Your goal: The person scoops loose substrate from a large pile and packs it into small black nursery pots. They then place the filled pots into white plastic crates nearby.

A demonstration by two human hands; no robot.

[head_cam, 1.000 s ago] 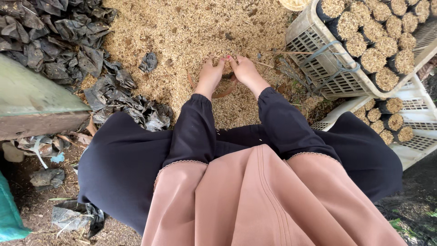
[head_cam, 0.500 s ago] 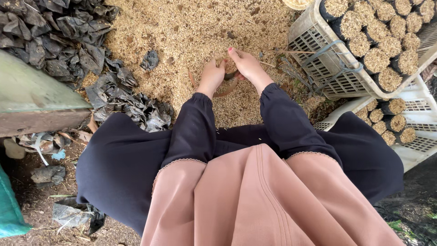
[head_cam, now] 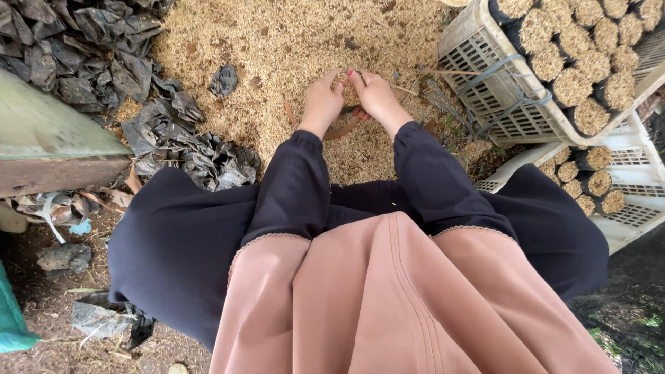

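Both hands, left hand and right hand, cupped together around a small husk-filled bag, steadied upright over husk pile; crates at two o'clock.

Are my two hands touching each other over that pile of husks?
Touching. The head view shows the left hand and right hand pressed together at the fingertips around a small filled bag, above the husk pile.

The husk heap is pale straw yellow. The crumpled bags beside it are dull black. The crate is off-white with a grid pattern, its bag tops straw-coloured. The sleeves are black, and the cloth is dusty pink. One fingernail is red.
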